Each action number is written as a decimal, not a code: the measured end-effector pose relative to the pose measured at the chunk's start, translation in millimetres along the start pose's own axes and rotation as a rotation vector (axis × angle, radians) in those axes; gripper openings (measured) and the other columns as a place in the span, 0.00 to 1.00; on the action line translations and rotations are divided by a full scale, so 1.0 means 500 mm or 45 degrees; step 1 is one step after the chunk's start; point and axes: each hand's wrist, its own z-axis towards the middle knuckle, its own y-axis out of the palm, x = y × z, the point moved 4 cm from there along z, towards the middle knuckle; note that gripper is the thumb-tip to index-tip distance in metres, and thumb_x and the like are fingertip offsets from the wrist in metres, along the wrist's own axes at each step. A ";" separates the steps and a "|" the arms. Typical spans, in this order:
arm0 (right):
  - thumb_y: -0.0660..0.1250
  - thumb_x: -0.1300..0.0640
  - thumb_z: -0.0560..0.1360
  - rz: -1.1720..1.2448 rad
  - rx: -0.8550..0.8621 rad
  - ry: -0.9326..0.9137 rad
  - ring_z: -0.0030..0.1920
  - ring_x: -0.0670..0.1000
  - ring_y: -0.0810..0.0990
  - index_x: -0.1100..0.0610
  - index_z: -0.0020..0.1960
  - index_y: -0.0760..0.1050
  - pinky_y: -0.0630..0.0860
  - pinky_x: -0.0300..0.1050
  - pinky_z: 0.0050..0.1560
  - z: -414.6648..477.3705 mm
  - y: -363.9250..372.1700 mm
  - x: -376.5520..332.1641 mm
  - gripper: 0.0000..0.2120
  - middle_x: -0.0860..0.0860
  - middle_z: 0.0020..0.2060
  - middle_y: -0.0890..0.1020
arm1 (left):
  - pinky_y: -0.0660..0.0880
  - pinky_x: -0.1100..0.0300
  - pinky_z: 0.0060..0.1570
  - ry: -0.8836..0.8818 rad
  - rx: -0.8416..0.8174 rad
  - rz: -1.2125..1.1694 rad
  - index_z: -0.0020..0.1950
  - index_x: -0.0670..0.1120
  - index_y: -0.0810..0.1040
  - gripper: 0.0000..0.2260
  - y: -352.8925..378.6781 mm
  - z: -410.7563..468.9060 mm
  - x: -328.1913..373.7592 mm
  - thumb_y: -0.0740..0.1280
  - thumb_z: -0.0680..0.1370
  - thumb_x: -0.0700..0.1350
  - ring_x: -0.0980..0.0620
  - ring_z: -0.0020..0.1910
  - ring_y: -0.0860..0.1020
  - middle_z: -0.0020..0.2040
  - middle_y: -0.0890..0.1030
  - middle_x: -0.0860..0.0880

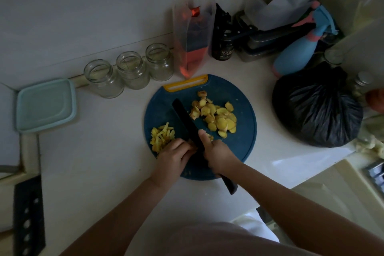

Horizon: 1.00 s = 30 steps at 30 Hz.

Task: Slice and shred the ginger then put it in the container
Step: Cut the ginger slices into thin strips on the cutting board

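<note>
A round blue cutting board [239, 151] lies on the white counter. A heap of yellow ginger slices [216, 116] sits on its right half. Thin ginger shreds [161, 134] lie at its left edge. My right hand [218, 156] grips the handle of a black knife [187, 119], thumb along the blade's spine, blade pointing away across the board. My left hand [173, 156] has curled fingers pressing down a few ginger slices right against the blade; those slices are mostly hidden. A pale green lidded container [46, 105] rests at the far left.
Three open glass jars [129, 69] line the wall behind the board. A clear pouch [192, 43], a dark bottle [222, 35], a blue spray bottle [301, 52] and a black bag [315, 106] crowd the back right. A black perforated cleaver [29, 214] lies at lower left.
</note>
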 end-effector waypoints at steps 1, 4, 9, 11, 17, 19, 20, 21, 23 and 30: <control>0.50 0.32 0.78 0.116 -0.053 0.071 0.23 0.48 0.67 0.55 0.32 0.64 0.70 0.41 0.30 0.000 -0.007 0.009 0.30 0.51 0.25 0.69 | 0.75 0.65 0.42 0.029 -0.014 0.003 0.45 0.41 0.83 0.10 -0.002 0.003 0.002 0.64 0.77 0.45 0.54 0.40 0.78 0.40 0.79 0.48; 0.49 0.30 0.76 0.123 -0.175 0.113 0.19 0.48 0.63 0.55 0.31 0.62 0.63 0.36 0.23 -0.014 -0.025 0.024 0.31 0.50 0.22 0.66 | 0.72 0.68 0.40 0.108 -0.039 0.037 0.44 0.41 0.83 0.11 -0.007 0.011 0.009 0.64 0.77 0.45 0.56 0.37 0.75 0.38 0.77 0.47; 0.50 0.29 0.76 0.001 -0.210 0.032 0.20 0.48 0.62 0.55 0.30 0.61 0.63 0.37 0.22 -0.046 -0.036 0.030 0.31 0.50 0.22 0.65 | 0.71 0.67 0.38 0.154 -0.013 0.083 0.42 0.40 0.82 0.10 -0.010 0.008 0.009 0.64 0.77 0.44 0.56 0.36 0.73 0.36 0.76 0.48; 0.50 0.29 0.75 -0.030 -0.213 0.026 0.20 0.48 0.62 0.55 0.30 0.61 0.63 0.37 0.22 -0.052 -0.035 0.037 0.31 0.50 0.23 0.65 | 0.72 0.66 0.37 0.160 -0.009 0.095 0.42 0.40 0.82 0.11 -0.009 0.006 0.009 0.64 0.77 0.44 0.55 0.36 0.74 0.36 0.76 0.48; 0.50 0.29 0.75 -0.030 -0.218 0.007 0.21 0.48 0.62 0.55 0.31 0.62 0.62 0.38 0.23 -0.053 -0.036 0.050 0.31 0.50 0.23 0.65 | 0.71 0.66 0.37 0.168 -0.023 0.117 0.42 0.41 0.82 0.11 -0.012 0.007 0.016 0.63 0.78 0.44 0.55 0.36 0.74 0.36 0.76 0.48; 0.50 0.28 0.75 -0.026 -0.233 0.014 0.21 0.48 0.61 0.54 0.31 0.61 0.62 0.38 0.24 -0.053 -0.037 0.053 0.30 0.50 0.23 0.65 | 0.72 0.66 0.38 0.183 -0.022 0.117 0.42 0.41 0.82 0.10 -0.013 0.008 0.016 0.63 0.78 0.44 0.55 0.36 0.74 0.36 0.77 0.48; 0.50 0.28 0.75 -0.024 -0.241 0.018 0.21 0.48 0.61 0.54 0.31 0.61 0.61 0.38 0.24 -0.053 -0.037 0.053 0.30 0.50 0.23 0.65 | 0.72 0.65 0.38 0.186 -0.024 0.114 0.42 0.41 0.82 0.10 -0.013 0.009 0.017 0.63 0.77 0.43 0.55 0.36 0.74 0.36 0.77 0.48; 0.50 0.28 0.74 -0.024 -0.252 0.023 0.21 0.48 0.61 0.54 0.30 0.60 0.61 0.38 0.24 -0.053 -0.037 0.053 0.31 0.50 0.23 0.64 | 0.72 0.65 0.38 0.186 -0.025 0.112 0.42 0.41 0.82 0.10 -0.014 0.009 0.018 0.63 0.77 0.43 0.55 0.36 0.74 0.36 0.77 0.48; 0.49 0.29 0.75 -0.022 -0.280 0.045 0.21 0.48 0.60 0.54 0.30 0.60 0.61 0.38 0.24 -0.054 -0.037 0.050 0.30 0.49 0.23 0.64 | 0.72 0.65 0.38 0.188 -0.021 0.109 0.41 0.41 0.82 0.10 -0.013 0.010 0.018 0.63 0.77 0.43 0.56 0.36 0.73 0.36 0.77 0.48; 0.45 0.33 0.79 -0.230 -0.236 0.059 0.20 0.50 0.65 0.56 0.32 0.63 0.65 0.38 0.22 -0.048 -0.026 0.030 0.30 0.55 0.26 0.68 | 0.75 0.61 0.37 0.109 -0.059 0.096 0.43 0.41 0.83 0.12 -0.008 0.004 0.008 0.62 0.78 0.44 0.52 0.36 0.78 0.37 0.78 0.48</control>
